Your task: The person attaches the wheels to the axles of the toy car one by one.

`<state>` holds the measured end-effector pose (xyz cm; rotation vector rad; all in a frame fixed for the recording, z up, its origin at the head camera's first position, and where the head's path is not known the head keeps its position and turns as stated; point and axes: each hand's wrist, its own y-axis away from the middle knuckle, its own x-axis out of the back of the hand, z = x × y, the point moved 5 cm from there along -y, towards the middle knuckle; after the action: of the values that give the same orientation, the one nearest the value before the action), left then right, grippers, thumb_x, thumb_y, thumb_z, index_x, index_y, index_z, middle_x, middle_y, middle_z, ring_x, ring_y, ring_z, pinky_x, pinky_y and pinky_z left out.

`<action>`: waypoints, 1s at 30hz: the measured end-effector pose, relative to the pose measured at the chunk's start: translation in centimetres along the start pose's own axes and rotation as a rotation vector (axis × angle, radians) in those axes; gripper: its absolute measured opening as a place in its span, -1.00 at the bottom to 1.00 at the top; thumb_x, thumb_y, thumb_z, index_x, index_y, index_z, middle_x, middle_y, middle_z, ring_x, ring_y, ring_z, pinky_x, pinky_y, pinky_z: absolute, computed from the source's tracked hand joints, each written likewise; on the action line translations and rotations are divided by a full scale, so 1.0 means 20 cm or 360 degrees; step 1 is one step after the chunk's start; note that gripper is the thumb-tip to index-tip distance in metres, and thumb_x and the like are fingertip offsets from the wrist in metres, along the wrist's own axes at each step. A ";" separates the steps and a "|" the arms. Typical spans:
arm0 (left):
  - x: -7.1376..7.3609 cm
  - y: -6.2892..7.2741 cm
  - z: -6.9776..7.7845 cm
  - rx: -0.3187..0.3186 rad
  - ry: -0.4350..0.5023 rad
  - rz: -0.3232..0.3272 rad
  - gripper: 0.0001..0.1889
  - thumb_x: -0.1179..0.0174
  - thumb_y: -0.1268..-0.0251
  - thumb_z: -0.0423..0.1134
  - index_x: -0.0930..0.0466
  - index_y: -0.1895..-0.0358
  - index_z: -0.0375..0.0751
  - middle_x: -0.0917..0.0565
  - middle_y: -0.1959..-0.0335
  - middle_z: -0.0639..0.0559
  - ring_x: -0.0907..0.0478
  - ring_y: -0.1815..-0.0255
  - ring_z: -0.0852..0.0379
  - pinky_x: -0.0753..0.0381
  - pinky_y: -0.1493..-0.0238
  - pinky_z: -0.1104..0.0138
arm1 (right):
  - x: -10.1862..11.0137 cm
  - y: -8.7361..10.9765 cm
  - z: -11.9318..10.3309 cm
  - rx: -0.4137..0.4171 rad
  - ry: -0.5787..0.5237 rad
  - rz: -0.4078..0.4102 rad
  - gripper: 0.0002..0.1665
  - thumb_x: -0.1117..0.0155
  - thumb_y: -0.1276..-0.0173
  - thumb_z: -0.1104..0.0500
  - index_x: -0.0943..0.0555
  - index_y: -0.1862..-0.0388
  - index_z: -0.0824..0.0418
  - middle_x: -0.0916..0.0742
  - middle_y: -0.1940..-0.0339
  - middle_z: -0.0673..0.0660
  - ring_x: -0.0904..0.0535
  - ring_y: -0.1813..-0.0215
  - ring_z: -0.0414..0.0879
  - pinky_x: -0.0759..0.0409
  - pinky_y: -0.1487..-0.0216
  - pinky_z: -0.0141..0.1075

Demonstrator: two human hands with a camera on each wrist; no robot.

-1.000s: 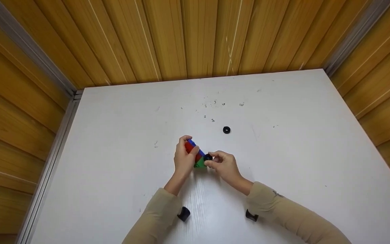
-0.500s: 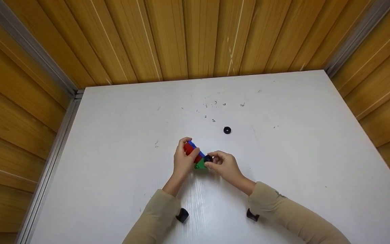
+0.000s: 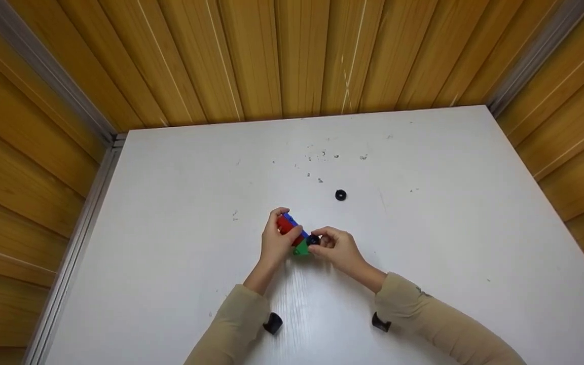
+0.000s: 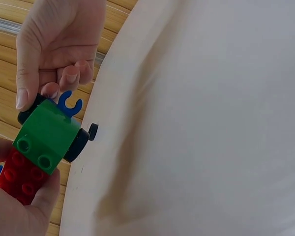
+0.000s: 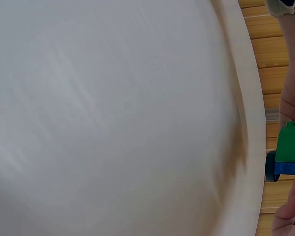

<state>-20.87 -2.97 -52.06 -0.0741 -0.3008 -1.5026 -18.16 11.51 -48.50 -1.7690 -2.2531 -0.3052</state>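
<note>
My left hand [image 3: 275, 238] grips a toy vehicle built of blocks around its red brick [image 4: 22, 174]. A sloped green brick [image 4: 46, 129] sits at one end, over a blue base [image 5: 289, 168] with a blue hook [image 4: 69, 104]. At the green end, my right hand [image 3: 340, 247] pinches a black wheel [image 3: 313, 240] between thumb and fingers, against the vehicle's side. Another black wheel [image 4: 77, 146] is on the opposite side. In the right wrist view only part of the vehicle shows, at the right edge.
A loose black wheel [image 3: 340, 195] lies flat on the white table [image 3: 170, 203], beyond the hands. Wood-patterned walls [image 3: 251, 61] stand behind the table and at both sides. Black straps [image 3: 273, 323] show beneath the sleeves.
Both hands and the vehicle have shifted very slightly toward the person. The left hand's grip and the right hand's pinch on the wheel look the same.
</note>
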 end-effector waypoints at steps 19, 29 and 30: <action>-0.01 0.01 -0.01 0.0040 -0.0012 -0.0090 -0.43 -0.22 -0.02 -0.27 -0.23 -0.15 -0.06 -0.40 -0.13 -0.14 -0.41 -0.02 -0.09 -0.53 0.06 0.14 | 0.01 0.00 0.00 0.0047 0.0096 -0.0225 -0.63 -0.27 -0.07 0.30 -0.52 0.12 0.43 -0.57 0.50 0.23 -0.37 0.50 -0.22 -0.36 0.47 -0.54; 0.00 0.00 -0.02 0.0045 -0.0042 -0.0098 -0.43 -0.22 -0.02 -0.27 -0.23 -0.15 -0.03 -0.41 -0.12 -0.14 -0.41 -0.01 -0.07 -0.53 0.05 0.15 | 0.01 0.00 0.00 0.0057 0.0111 -0.0272 -0.63 -0.26 -0.07 0.32 -0.50 0.11 0.43 -0.57 0.51 0.22 -0.35 0.51 -0.24 -0.34 0.48 -0.54; 0.00 0.00 -0.02 0.0040 -0.0046 -0.0098 -0.43 -0.22 -0.02 -0.27 -0.23 -0.15 -0.03 -0.41 -0.11 -0.14 -0.41 -0.01 -0.08 -0.53 0.06 0.15 | 0.01 0.00 0.00 0.0070 0.0108 -0.0277 -0.63 -0.26 -0.07 0.33 -0.50 0.11 0.44 -0.57 0.51 0.23 -0.35 0.51 -0.24 -0.34 0.49 -0.54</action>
<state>-20.79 -3.00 -52.50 -0.0670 -0.3481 -1.5592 -18.15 11.66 -48.38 -1.5209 -2.3506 -0.3412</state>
